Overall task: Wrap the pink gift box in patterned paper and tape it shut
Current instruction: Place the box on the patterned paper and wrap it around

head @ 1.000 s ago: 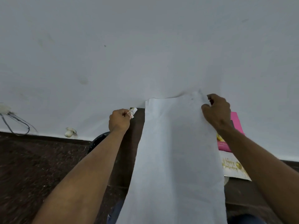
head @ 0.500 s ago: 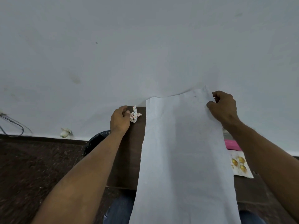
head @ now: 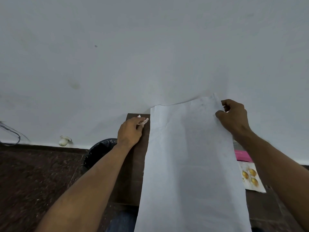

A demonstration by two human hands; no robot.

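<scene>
A long sheet of wrapping paper [head: 192, 164] hangs toward me with its plain white back showing, its pattern hidden. My right hand [head: 234, 116] pinches its top right corner, lifted in front of the wall. My left hand [head: 130, 131] rests on the dark table [head: 133, 173] at the far left and holds a small crumpled scrap of patterned paper [head: 145, 121]. The pink gift box [head: 242, 155] lies on the table at the right, mostly hidden behind the sheet and my right forearm.
A white card with gold balloons [head: 250, 179] lies in front of the pink box. A black bin [head: 100, 151] stands left of the table on the dark speckled floor. The white wall rises just behind the table, with a cable [head: 13, 136] at far left.
My left hand has come down onto the table with the scrap. My right hand has carried the sheet's corner slightly right, and the pink box is now more hidden.
</scene>
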